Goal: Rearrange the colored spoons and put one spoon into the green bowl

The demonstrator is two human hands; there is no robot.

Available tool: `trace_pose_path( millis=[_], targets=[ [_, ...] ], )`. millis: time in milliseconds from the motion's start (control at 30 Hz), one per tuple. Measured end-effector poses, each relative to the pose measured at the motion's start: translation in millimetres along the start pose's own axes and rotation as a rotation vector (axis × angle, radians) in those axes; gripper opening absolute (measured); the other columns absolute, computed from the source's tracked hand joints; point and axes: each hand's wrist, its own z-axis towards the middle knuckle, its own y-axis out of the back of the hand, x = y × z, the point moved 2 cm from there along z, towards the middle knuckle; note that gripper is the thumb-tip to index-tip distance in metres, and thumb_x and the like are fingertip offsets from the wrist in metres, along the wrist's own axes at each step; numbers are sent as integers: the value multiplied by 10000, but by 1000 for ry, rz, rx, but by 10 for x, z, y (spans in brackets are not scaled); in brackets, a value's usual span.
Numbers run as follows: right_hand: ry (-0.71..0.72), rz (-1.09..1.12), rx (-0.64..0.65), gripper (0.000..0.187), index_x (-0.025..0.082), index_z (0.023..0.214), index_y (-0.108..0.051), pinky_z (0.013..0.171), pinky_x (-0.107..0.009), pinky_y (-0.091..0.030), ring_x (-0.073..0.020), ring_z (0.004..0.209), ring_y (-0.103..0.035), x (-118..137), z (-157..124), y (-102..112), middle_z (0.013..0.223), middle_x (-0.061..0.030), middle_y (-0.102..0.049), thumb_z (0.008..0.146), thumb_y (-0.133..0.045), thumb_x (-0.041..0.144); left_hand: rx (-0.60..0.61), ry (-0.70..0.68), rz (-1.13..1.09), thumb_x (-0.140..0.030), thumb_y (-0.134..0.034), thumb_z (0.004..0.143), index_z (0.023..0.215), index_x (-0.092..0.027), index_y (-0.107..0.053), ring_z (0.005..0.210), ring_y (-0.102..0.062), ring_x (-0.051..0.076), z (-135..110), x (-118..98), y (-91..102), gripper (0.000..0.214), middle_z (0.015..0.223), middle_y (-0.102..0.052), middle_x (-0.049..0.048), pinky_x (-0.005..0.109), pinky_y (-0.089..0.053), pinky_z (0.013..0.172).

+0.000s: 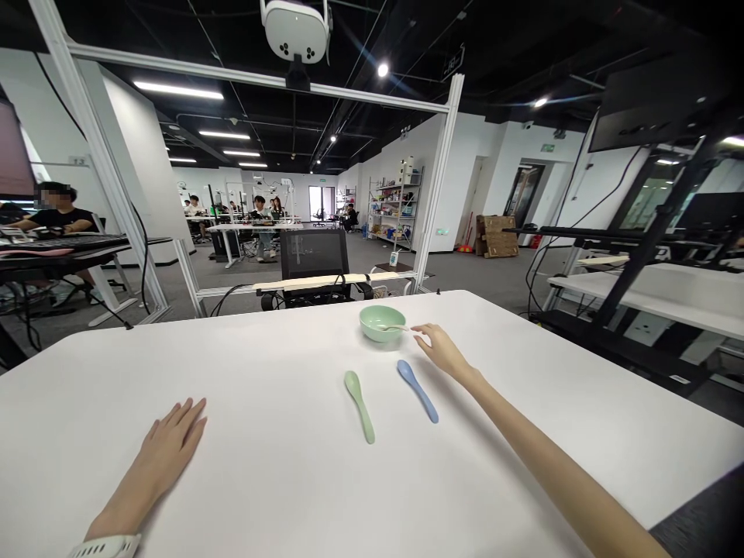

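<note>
At the left, the person's left hand [171,448] lies flat on the white tabletop [256,364], its grip spread and holding nothing, with a white wristband [108,546] on the wrist. Well to the right of that grip lie a green spoon [359,407] and then a blue spoon [417,391], a little apart from each other, the blue one just below and left of the other grip. The right hand [442,350] reaches forward, its grip loosely open and empty. Its fingertips [419,330] sit just beside the handle of a small pale spoon [395,328], which rests in a mint-green bowl [377,323] just left of that grip.
</note>
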Motion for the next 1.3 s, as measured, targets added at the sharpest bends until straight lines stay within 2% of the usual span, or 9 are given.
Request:
trace_pose_path(
  millis=[133, 233, 433, 567, 700, 867, 1000, 1133, 1300],
  targets=[
    [-56, -160, 175, 340, 159, 1257, -770, 1022, -330, -492, -282, 1201, -678, 329, 620, 37, 1228, -162, -773, 1029, -538, 257, -86, -100, -63, -506, -277, 953, 1489, -122, -587, 1498, -502, 345, -17, -173, 128, 728, 1586, -578, 170, 520, -397, 1248],
    [-111, -212, 282, 219, 165, 1036, -845, 894, -293, -517, -280, 1038, -736, 476, 925, -51, 1045, -158, -818, 970, -659, 259, -133, -102, -154, -543, -278, 966, 1467, -175, -600, 1398, -592, 329, -70, -414, 268, 700, 1488, -667, 145, 508, -464, 1187],
    [-154, -198, 282, 129, 141, 922, -843, 748, -252, -486, -238, 879, -736, 587, 1037, -116, 943, -134, -817, 876, -724, 155, -145, -106, -360, -572, -341, 953, 1393, -235, -640, 1309, -629, 316, -172, -959, 490, 630, 1389, -723, 116, 509, -503, 1099],
    [-133, -163, 160, 269, 108, 1014, -818, 809, -268, -468, -230, 910, -700, 732, 849, 57, 1012, -154, -793, 984, -570, 208, -107, -89, -567, -629, -430, 908, 1267, -259, -701, 1045, -699, 282, -224, -1438, 592, 583, 1174, -785, 97, 425, -572, 858],
    [39, 158, -47, 308, 155, 1059, -811, 801, -295, -483, -202, 800, -647, 1151, 360, 131, 961, -92, -764, 1017, -552, 316, 126, -82, -876, -713, -517, 849, 1049, -236, -757, 798, -688, 221, -273, -2113, 614, 570, 904, -771, 75, 341, -528, 690],
    [124, 467, 58, 238, 208, 993, -814, 747, -313, -508, -183, 732, -626, 1813, -395, -72, 892, -58, -702, 1007, -619, 344, 436, 18, -1237, -806, -590, 761, 959, -157, -739, 718, -671, 187, -332, -2740, 518, 694, 866, -740, 98, 314, -496, 626],
    [139, 591, 119, 328, 253, 934, -801, 747, -315, -526, -171, 768, -628, 2086, -698, -185, 938, -58, -643, 1063, -535, 393, 471, 30, -1255, -819, -556, 778, 816, -172, -690, 701, -666, 172, -380, -2815, 437, 662, 841, -734, 99, 301, -488, 615],
    [136, 593, 161, 343, 249, 1072, -784, 808, -349, -551, -184, 810, -648, 2048, -766, -225, 990, -69, -640, 1080, -494, 431, 433, 22, -1180, -834, -529, 764, 755, -186, -659, 651, -611, 164, -351, -2683, 381, 661, 747, -691, 74, 294, -436, 564],
    [24, 232, 119, 395, 194, 1364, -635, 927, -479, -554, -301, 1009, -654, 1866, -850, -298, 1169, -171, -647, 1067, -489, 410, 415, 8, -993, -836, -493, 747, 654, -206, -608, 565, -470, 146, -262, -2530, 241, 647, 622, -576, 8, 321, -363, 563]
  ],
)
